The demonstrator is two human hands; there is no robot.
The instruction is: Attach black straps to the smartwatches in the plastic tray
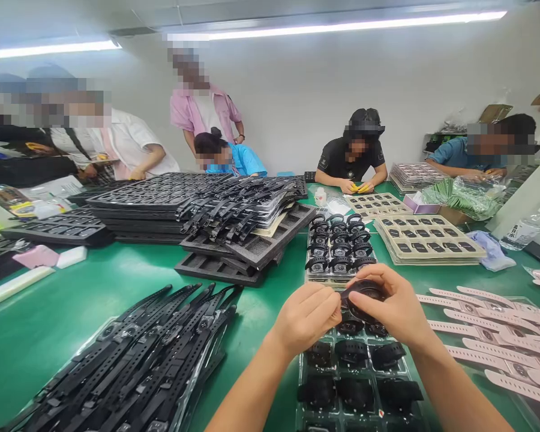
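Both of my hands are at a black watch (366,297) held above a clear tray. My left hand (308,315) has its fingers curled closed at the strap end on the watch's left side. The thumb and fingers of my right hand (389,303) wrap round the watch from the right. Beneath them, the clear compartment tray (300,372) holds several black watches with looped straps, such as the one at lower left (317,391). Just beyond is another tray of looped black watches (341,249).
Black-strap watches (148,360) lie flat at front left, pink-strap watches (499,336) at right. Black foam trays (139,210) are stacked at back left. Cream trays (427,240), a bottle (528,228) and green packets (454,192) stand back right. Several people work across the table.
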